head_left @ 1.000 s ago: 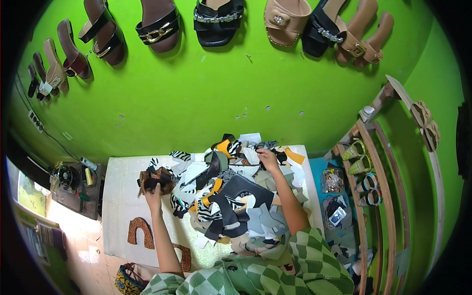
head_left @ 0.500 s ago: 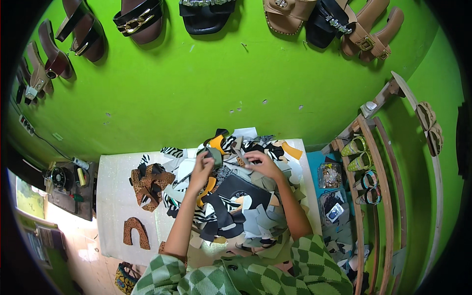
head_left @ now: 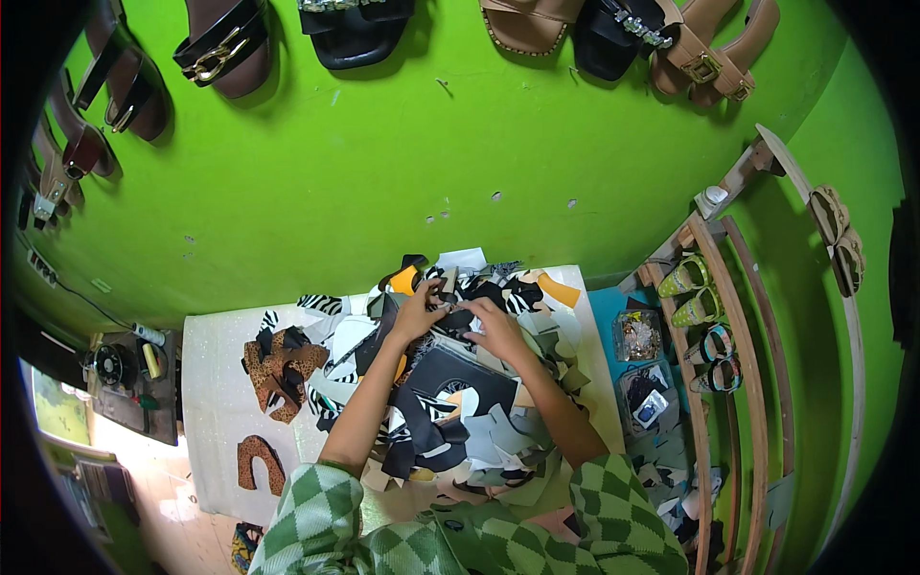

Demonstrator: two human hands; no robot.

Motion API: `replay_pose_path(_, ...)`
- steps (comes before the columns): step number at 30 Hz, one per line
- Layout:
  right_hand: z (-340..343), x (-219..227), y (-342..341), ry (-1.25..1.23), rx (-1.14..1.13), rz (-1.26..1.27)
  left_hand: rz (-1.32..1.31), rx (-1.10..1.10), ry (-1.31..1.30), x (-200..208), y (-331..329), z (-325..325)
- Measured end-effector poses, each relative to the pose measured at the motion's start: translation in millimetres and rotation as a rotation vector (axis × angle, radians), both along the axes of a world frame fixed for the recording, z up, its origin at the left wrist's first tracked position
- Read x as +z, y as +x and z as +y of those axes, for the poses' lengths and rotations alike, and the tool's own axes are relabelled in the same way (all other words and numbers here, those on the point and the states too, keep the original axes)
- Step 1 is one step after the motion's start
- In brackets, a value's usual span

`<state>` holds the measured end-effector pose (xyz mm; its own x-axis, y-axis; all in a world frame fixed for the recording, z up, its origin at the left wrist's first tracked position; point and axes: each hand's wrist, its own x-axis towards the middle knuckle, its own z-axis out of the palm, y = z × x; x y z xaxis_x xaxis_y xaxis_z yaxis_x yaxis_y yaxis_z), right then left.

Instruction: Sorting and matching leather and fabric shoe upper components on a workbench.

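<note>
A heap of cut material scraps (head_left: 489,431) in black, grey, white, zebra stripe and orange covers the middle of the table. At its far side, my left hand (head_left: 418,314) bends its fingers inward in a pinch, and what they hold is too small to name. Close to its right, my right hand (head_left: 496,333) reaches over the scraps with curled fingers, the tips nearly meeting the left hand's. What lies between those tips cannot be made out. Below both hands sits a flat black piece (head_left: 460,369) with a round emblem. An orange piece (head_left: 404,280) shows just beyond my left hand.
Leopard-print pieces (head_left: 287,369) and a curved leopard-print cutout (head_left: 257,460) lie on the white table (head_left: 216,383). Sandals hang on the green wall (head_left: 383,153). At right stand a wooden rack (head_left: 743,355) with sandals and a clear box (head_left: 637,335) of shiny bits.
Both hands have come closer together over the far part of the heap. My left hand has moved right, away from a dark green piece. The view has shifted slightly.
</note>
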<state>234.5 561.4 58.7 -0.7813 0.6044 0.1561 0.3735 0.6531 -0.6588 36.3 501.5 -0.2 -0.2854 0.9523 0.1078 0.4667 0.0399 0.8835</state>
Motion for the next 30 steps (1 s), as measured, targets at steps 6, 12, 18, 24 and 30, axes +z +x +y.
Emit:
replay_pose_path(6, 13.1, -29.1, -12.5, 0.16, -0.08, 0.02, 0.098, 0.107, -0.121, 4.9, -6.5, 18.4)
replay_pose_path(12, 46.5, -46.7, -0.8, -0.922, -0.332, 0.689, -0.189, 0.035, -0.058, -16.7, -10.8, 17.5)
replay_pose_path(18, 29.8, -64.5, -12.8, -0.335, -0.034, 0.153, -0.453, -0.017, 0.101, -25.3, -4.1, 14.7)
replay_pose_path(24, 8.1, -58.1, -20.8, -0.058, -0.198, 0.209, -0.694, -0.102, -0.129, 2.8, -3.6, 12.5)
replay_pose_path(30, 9.8, -25.5, -9.3, 0.047, -0.236, 0.308, -0.637, -0.175, -0.065, 22.3, 3.0, 1.2)
